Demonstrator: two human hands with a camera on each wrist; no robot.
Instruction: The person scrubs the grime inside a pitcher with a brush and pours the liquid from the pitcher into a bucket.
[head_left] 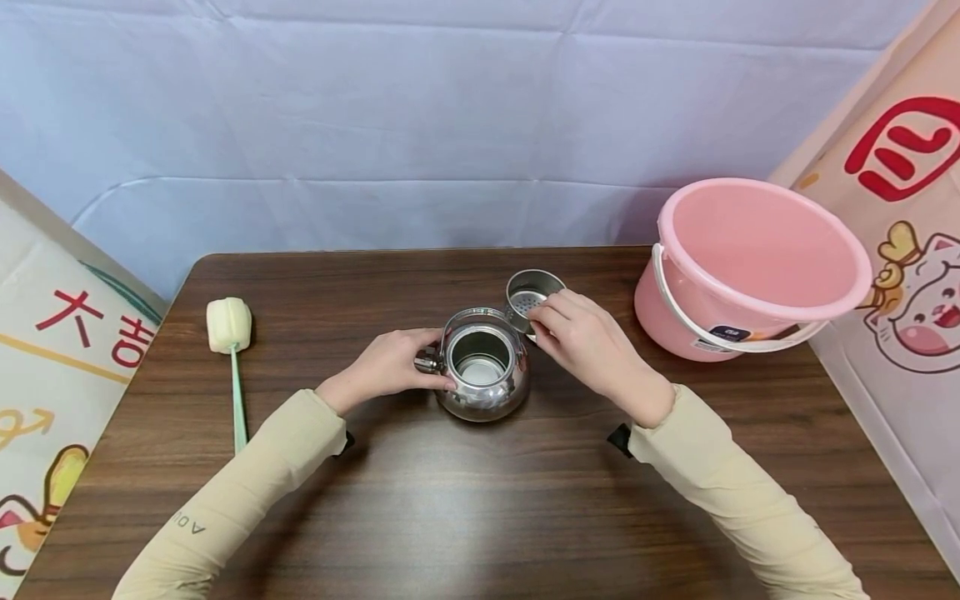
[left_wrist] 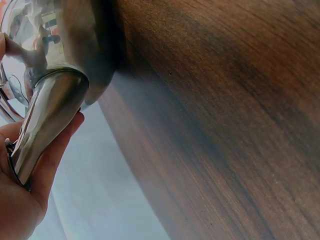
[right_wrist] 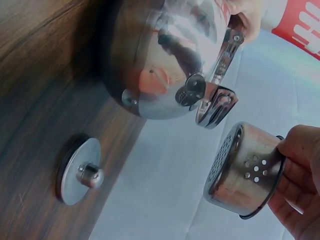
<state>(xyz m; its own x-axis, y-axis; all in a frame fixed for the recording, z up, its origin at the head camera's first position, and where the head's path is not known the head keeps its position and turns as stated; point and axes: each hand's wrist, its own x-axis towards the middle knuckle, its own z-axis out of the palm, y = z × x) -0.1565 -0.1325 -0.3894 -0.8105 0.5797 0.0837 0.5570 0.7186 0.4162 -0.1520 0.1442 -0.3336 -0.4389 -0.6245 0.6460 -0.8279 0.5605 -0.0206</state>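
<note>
A shiny steel teapot (head_left: 487, 407) stands lidless on the table, its mouth facing up. My left hand (head_left: 390, 367) grips it around the spout (left_wrist: 52, 115), thumb on one side and fingers on the other. Just right of the pot's mouth, my right hand (head_left: 588, 346) pinches the rim of a steel strainer basket (right_wrist: 250, 170). Holes dot the basket's bottom and side, and it hangs clear of the pot. The right wrist view also shows the round steel lid (right_wrist: 80, 172) lying knob up on the table; the hand and basket hide most of it from the head view.
A pink bucket (head_left: 675, 321) with a white handle stands at the back right of the brown wooden table (head_left: 480, 500). On the left lies a sponge brush (head_left: 228, 325) with a pale green handle, partly behind my left sleeve. A pale cloth (head_left: 420, 108) hangs behind the table.
</note>
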